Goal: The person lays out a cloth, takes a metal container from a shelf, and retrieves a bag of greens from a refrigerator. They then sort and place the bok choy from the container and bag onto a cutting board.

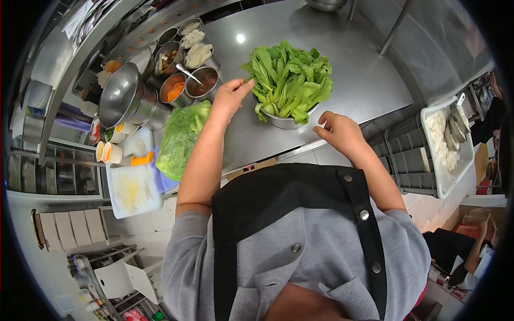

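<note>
A heap of leafy green vegetables (pixel 292 80), with pale green stems, rises out of a round metal bowl (pixel 286 123) on the steel table. At the left edge of the heap is my left hand (pixel 231 99), its thumb and fingers pinched together at a leaf. My right hand (pixel 341 132) is just to the right of the bowl's rim, fingers loosely curled with a gap between thumb and forefinger; I see nothing in it. Beside my left forearm lies a clear plastic bag of greens (pixel 182 136).
Metal containers of ingredients line the table's left side, one a sauce pot (pixel 203 83) with a spoon. A large steel bowl (pixel 120 93) sits behind a white cutting board (pixel 134 187). To the right stands a white tub (pixel 447 150) of pale food; people are beyond it.
</note>
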Demonstrator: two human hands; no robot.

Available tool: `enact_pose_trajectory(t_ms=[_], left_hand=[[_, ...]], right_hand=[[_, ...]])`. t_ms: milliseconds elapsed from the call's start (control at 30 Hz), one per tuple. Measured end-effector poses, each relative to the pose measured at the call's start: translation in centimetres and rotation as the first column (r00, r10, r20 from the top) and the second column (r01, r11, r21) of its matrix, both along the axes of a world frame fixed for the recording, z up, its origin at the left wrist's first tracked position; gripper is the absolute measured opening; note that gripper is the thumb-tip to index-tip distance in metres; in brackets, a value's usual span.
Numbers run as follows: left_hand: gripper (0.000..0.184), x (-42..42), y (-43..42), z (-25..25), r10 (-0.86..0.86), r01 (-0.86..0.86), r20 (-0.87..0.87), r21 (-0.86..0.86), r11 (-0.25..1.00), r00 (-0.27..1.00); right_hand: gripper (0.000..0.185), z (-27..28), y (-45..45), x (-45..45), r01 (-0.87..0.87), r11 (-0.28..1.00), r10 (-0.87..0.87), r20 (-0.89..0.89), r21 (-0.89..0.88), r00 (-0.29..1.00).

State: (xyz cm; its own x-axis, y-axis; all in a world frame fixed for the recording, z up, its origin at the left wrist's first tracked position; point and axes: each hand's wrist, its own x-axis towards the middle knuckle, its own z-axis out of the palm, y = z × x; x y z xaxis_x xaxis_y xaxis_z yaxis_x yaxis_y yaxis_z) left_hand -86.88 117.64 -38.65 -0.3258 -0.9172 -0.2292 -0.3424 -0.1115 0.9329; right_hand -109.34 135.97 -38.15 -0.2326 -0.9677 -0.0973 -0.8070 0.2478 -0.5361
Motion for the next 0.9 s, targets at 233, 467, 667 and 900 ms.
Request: enact_pose_trajectory(t_ms=[233, 467, 667, 900], left_hand=[[0.021, -0.9, -0.4, -0.6, -0.074, 0.021, -0.244, -0.214, 0.977, 0.967], [0.04, -1.0, 0.1, 3.6, -0.171, 0.065, -0.394, -0.268, 0.961, 0.903], [0.065, 0.8, 0.9, 0.6, 0.064, -0.128, -0.415, -0.13, 0.983, 0.908], [0.041, -0.2, 3.1, 1.1, -0.153, 0.058, -0.477, -0.208, 0.976, 0.865]], right_hand=[[0.019, 3.6, -4.7, 4.4, -0.217, 0.855, 0.192, -0.102, -0.471, 0.976], [0.022, 4.3, -13.1, 4.9, -0.206, 0.952, 0.277, 0.349, -0.228, 0.895], [0.028, 6.6, -13.1, 4.0, -0.118, 0.968, 0.24, 0.688, -0.221, 0.685], [0.028, 5.9, -13.2, 5.1, -0.272, 0.941, 0.336, 0.654, -0.201, 0.678]])
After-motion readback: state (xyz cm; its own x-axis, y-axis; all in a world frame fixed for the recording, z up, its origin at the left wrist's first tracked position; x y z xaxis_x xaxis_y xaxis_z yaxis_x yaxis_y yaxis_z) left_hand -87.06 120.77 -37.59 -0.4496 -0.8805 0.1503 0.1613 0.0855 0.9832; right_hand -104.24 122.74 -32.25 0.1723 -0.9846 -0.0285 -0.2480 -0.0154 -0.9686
